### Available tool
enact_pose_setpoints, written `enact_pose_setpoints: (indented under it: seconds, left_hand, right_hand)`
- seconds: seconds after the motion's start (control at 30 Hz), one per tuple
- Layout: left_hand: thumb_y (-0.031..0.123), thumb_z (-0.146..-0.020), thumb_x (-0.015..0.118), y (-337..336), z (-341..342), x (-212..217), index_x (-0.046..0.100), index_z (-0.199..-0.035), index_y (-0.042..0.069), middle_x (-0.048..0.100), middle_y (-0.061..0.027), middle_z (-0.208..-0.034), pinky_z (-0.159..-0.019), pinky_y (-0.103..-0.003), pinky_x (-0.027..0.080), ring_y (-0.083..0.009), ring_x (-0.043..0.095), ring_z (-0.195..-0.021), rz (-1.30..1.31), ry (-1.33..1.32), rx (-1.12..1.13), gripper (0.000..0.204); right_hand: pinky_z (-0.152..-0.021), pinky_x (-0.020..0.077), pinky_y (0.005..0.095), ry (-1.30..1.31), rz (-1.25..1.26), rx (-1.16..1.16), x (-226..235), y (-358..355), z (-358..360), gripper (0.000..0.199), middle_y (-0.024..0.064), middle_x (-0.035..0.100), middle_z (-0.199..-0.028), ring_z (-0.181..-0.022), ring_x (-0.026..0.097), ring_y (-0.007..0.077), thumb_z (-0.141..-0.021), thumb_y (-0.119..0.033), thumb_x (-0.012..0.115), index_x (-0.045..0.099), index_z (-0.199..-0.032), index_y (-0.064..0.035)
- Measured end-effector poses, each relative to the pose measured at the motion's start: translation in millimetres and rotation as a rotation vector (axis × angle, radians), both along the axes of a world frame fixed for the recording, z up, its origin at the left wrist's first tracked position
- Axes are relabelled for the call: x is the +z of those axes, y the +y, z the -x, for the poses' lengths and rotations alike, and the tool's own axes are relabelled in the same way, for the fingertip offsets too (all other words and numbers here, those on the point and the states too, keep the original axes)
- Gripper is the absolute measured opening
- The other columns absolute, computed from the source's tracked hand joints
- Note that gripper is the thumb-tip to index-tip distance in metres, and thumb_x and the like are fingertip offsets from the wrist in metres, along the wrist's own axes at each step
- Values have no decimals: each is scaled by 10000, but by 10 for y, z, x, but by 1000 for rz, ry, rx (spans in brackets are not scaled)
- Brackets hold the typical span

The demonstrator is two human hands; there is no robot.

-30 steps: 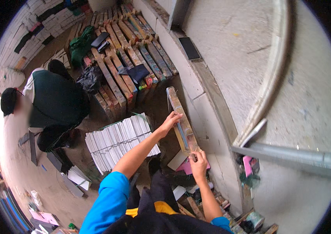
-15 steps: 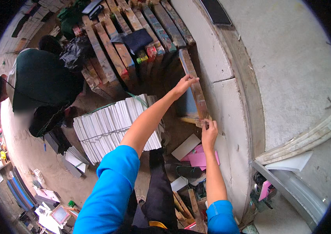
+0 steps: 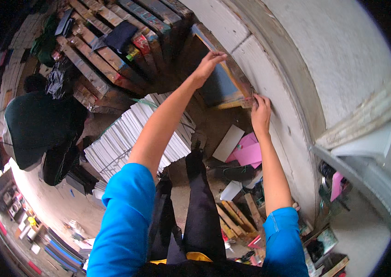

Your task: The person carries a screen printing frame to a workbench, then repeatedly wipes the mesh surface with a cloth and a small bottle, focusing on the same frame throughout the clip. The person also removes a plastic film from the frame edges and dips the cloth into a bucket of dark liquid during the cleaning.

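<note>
A wooden frame with a blue-grey inner panel (image 3: pixel 218 86) stands tilted beside the low white wall, its face partly turned toward me. My left hand (image 3: pixel 208 67) has its fingers closed over the frame's upper wooden bar. The fingers of my right hand (image 3: pixel 261 110) are bent around the near right corner of the same frame. Both arms reach forward, the left one crossing in front of a strapped bundle of white sheets (image 3: pixel 121 138). The frame's far end is in shadow beside the other frames.
Paint-stained wooden frames (image 3: pixel 94 48) stand in a row at the far left, a dark cloth (image 3: pixel 120 36) on them. A person in dark clothing (image 3: pixel 43 131) bends down at left. Pink sheets (image 3: pixel 248 152) and wood offcuts (image 3: pixel 237 217) lie near my legs. The white wall (image 3: pixel 274 92) runs along the right.
The frame has tilted, so more of its blue-grey panel shows. Both hands keep their places on it. My view has shifted, bringing more of my legs into the picture.
</note>
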State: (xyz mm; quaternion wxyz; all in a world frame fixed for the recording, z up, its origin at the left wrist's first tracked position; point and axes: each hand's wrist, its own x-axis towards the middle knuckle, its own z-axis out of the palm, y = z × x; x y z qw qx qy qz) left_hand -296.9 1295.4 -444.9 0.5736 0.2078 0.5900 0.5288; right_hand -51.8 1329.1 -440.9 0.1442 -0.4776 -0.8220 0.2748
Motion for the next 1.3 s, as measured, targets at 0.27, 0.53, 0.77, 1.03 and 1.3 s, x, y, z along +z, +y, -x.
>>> enact_pose_setpoints:
  seconds: [0.27, 0.53, 0.77, 1.03, 1.3]
  left_hand:
    - [312, -927, 518, -909, -331, 341, 462, -1260, 102, 505, -42, -1264, -1014, -332, 296, -153, 424, -1224, -123, 35, -20, 398]
    - [248, -921, 535, -2677, -1076, 1393, 503, -1166, 64, 548, -51, -1147, -960, -320, 360, -153, 493, -1084, -312, -94, -149, 307]
    - [368, -899, 568, -4274, -1619, 992, 533, -1169, 47, 591, -51, -1031, -731, -289, 465, -154, 562, -885, 157, 80, -536, 420]
    - [220, -873, 564, -4837, -2189, 448, 560, -1095, -28, 617, -146, -1023, -806, -390, 497, -247, 613, -910, 204, 383, -1502, 334]
    - [406, -883, 491, -5040, -4357, 553, 408, -1263, 18, 454, -174, -1246, -890, -480, 421, -308, 521, -1080, -78, 851, -2352, 549]
  right_hand:
    - [-927, 417, 422, 42, -69, -40, 344, -764, -351, 210, 165, 497, -1130, -1087, 488, 349, -815, -24, 571, 595, -1023, -41]
    - [-816, 468, 407, 194, 93, -217, 1172, -2915, -1084, 155, 162, 562, -1012, -941, 571, 344, -838, -50, 557, 600, -986, -34]
    - [-734, 477, 422, 45, 421, -718, 1156, -5741, -1975, 213, 193, 629, -878, -847, 602, 374, -878, -169, 520, 610, -986, -9]
    - [-814, 460, 418, 471, 532, -2167, 441, -9011, -2149, 265, 159, 639, -963, -912, 606, 295, -850, -305, 528, 653, -880, -73]
    - [-592, 536, 321, 462, 454, -2470, -185, -10518, -593, 193, 52, 672, -764, -636, 651, 180, -805, -212, 586, 664, -934, -92]
